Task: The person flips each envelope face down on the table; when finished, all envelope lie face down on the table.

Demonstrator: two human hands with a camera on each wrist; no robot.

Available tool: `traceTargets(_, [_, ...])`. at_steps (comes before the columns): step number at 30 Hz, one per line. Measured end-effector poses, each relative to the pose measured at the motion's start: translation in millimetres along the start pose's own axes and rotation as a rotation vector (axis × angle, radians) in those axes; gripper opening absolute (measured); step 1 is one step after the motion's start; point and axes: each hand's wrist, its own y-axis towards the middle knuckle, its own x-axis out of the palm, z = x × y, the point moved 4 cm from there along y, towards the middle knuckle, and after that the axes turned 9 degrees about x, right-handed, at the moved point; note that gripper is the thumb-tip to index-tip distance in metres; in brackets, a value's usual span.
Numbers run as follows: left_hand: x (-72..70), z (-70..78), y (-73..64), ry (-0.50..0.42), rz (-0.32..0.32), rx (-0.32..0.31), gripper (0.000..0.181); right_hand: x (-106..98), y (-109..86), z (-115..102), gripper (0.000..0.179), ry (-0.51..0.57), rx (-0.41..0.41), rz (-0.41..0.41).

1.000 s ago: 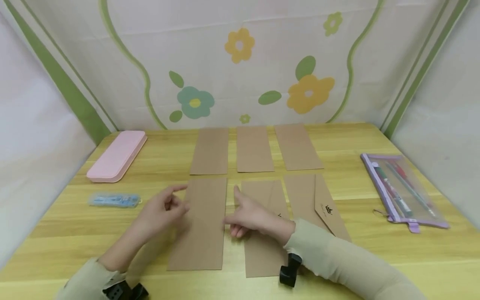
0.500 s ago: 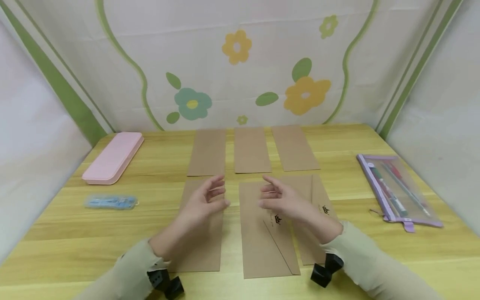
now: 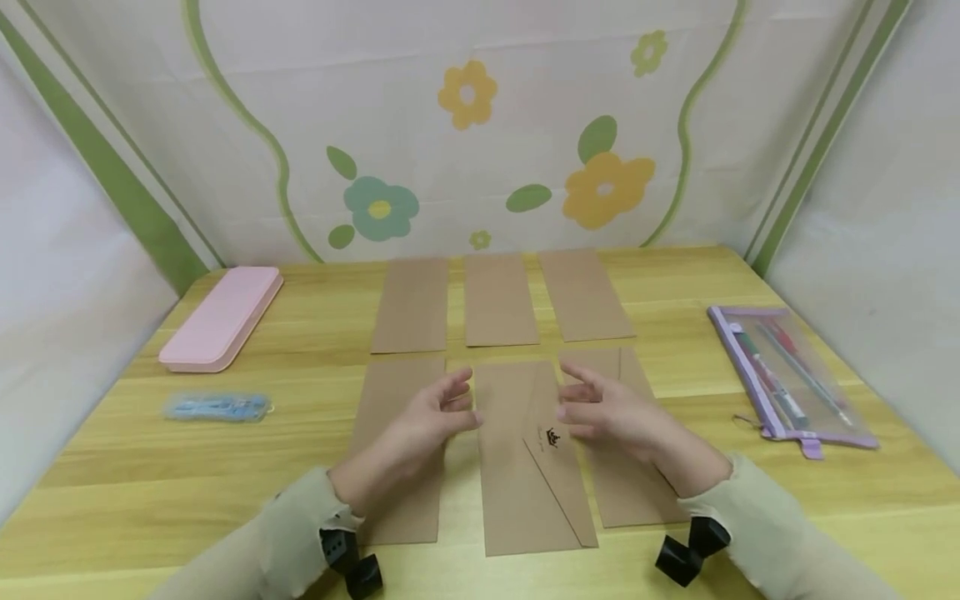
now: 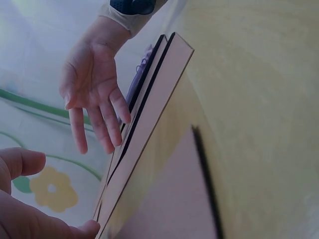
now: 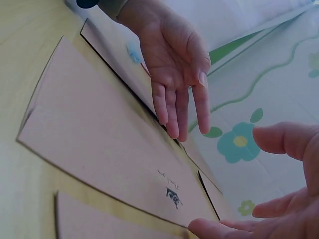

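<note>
My left hand hovers over the inner edge of the front left brown envelope, fingers relaxed and holding nothing. Opposite it, my right hand is above the front right envelope, also holding nothing. Between them lies the front middle envelope, flat, its slanted flap and small black crown print facing up. In the right wrist view this print has "Thank you" beside it. The left wrist view shows the palm of my right hand with its fingers apart.
Three more brown envelopes, left, middle and right, lie in a back row. A pink case and a small blue packet are at left. A mesh pouch with pens is at right.
Both hands have moved rightward. The right hand has come off the middle envelope, uncovering its crown print and flap, and now sits beyond its right edge. The envelopes stay in place.
</note>
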Motion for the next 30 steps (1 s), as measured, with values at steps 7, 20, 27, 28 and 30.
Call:
traceTargets(7, [4.4, -7.2, 0.4, -0.048, -0.051, -0.011, 0.069, 0.8, 3.5, 8.6, 0.085, 0.030, 0.011, -0.011])
traceTargets(20, [4.6, -9.9, 11.0, -0.084, 0.055, -0.011, 0.055, -5.1, 8.3, 16.6, 0.076, 0.080, 0.003, -0.019])
traceTargets(27, [-4.7, -0.4, 12.5, -0.034, 0.198, 0.086, 0.043, 2.8, 16.5, 13.3, 0.073, 0.108, 0.005, -0.034])
traceTargets(28, [-6.3, 1.1, 12.7, -0.024, 0.215, 0.100, 0.042, 5.4, 18.2, 12.3, 0.072, 0.113, 0.004, -0.036])
traceTargets(30, [-10.7, 3.4, 13.1, 0.004, 0.242, 0.120, 0.041, 11.5, 21.6, 10.0, 0.070, 0.125, 0.004, -0.035])
